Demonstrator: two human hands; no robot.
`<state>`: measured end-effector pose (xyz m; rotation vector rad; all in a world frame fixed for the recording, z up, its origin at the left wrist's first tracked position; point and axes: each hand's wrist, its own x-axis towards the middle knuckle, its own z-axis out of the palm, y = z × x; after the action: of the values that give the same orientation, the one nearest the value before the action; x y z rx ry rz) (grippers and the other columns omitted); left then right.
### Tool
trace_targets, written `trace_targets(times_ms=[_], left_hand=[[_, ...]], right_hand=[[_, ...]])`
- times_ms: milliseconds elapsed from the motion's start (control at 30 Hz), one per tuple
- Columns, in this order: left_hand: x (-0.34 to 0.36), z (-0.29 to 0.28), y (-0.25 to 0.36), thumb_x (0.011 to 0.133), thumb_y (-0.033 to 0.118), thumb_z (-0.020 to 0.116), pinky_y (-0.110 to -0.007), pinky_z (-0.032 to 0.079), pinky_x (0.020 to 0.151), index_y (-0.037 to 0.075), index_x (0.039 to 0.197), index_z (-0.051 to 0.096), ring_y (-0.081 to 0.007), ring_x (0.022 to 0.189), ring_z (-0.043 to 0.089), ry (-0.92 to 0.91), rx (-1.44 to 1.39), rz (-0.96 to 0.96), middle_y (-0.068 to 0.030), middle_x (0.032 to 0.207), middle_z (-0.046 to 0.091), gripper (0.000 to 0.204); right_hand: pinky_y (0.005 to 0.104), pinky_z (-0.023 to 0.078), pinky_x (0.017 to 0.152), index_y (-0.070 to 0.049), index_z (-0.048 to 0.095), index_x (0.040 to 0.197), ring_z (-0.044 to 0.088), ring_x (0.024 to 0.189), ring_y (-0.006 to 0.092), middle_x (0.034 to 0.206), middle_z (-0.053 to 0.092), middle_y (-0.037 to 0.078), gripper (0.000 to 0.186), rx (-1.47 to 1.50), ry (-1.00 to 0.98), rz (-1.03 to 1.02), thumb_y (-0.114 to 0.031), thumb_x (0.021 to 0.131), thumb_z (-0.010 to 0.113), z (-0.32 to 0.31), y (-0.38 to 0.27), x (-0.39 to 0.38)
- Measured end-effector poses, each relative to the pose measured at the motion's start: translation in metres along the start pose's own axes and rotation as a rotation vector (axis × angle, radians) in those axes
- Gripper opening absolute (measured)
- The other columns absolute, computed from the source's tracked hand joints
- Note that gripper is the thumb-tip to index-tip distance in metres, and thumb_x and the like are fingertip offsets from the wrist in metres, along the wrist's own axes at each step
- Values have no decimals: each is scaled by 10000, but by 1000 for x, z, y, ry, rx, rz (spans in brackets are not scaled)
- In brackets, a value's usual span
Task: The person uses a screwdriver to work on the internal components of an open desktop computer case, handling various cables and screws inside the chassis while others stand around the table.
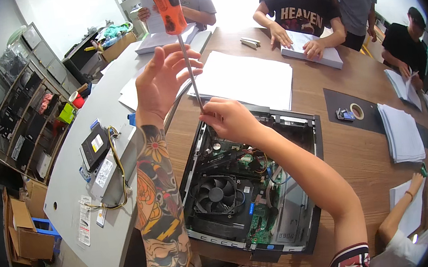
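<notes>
A long screwdriver with an orange-and-black handle (167,4) stands almost upright before me. My right hand (228,118) pinches the low end of its steel shaft over the far edge of an open black desktop computer case (299,229). My left hand (168,78) is raised beside the shaft, fingers apart and loosely curved, not closed on it. Inside the case are a black fan (213,194), a green circuit board (258,223) and cables; my right forearm hides part of it. Whatever the screwdriver's tip touches is hidden by my fingers.
A grey side table (70,213) holds a metal power supply (104,175) and black drive (94,144). Paper stacks (247,77), tape (357,112) and several other people, their hands on paper, surround the wooden table (336,183). Shelves (19,140) and cardboard boxes (30,238) stand left.
</notes>
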<state>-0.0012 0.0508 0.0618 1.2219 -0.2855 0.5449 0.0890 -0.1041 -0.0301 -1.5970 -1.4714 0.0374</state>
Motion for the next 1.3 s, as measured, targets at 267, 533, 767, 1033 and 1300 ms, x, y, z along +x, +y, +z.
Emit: trace_targets(times_ms=[267, 533, 767, 1033, 1300], left_hand=[[-24, -28, -33, 838, 281, 753, -508, 500, 927, 46, 1036, 583, -321, 1046, 623, -167, -87, -67, -192, 1109, 614, 351], [-20, -14, -33, 867, 137, 723, -395, 514, 885, 73, 1036, 516, -226, 934, 636, -56, -2, -170, -96, 1010, 605, 275], [-22, -15, -41, 854, 125, 737, -354, 512, 840, 57, 991, 559, -211, 878, 651, 12, 49, -208, -86, 914, 637, 236], [-23, -17, -42, 848, 159, 749, -347, 503, 844, 61, 949, 602, -187, 872, 643, -37, 102, -249, -66, 900, 640, 203], [-22, -24, -44, 865, 179, 733, -350, 497, 866, 48, 942, 618, -186, 899, 639, -103, 115, -237, -60, 898, 639, 191]], right_hand=[[405, 484, 646, -32, 622, 851, 621, 710, 310, 815, 615, 122, 190, 18, -8, -1, -212, 891, 670, -2, 3, -2], [400, 489, 648, -28, 646, 878, 629, 701, 307, 811, 626, 126, 165, 12, 49, -6, -190, 880, 676, -4, 5, 0], [391, 488, 646, -29, 658, 932, 624, 697, 296, 825, 620, 139, 159, 25, 56, -25, -178, 880, 675, -2, 7, -3], [357, 503, 662, -1, 654, 971, 623, 689, 237, 809, 608, 121, 187, 81, -39, 67, -160, 874, 670, -12, -9, -3], [350, 504, 636, -16, 643, 940, 619, 658, 230, 803, 607, 108, 156, 103, -10, -1, -158, 878, 662, -7, -1, -4]])
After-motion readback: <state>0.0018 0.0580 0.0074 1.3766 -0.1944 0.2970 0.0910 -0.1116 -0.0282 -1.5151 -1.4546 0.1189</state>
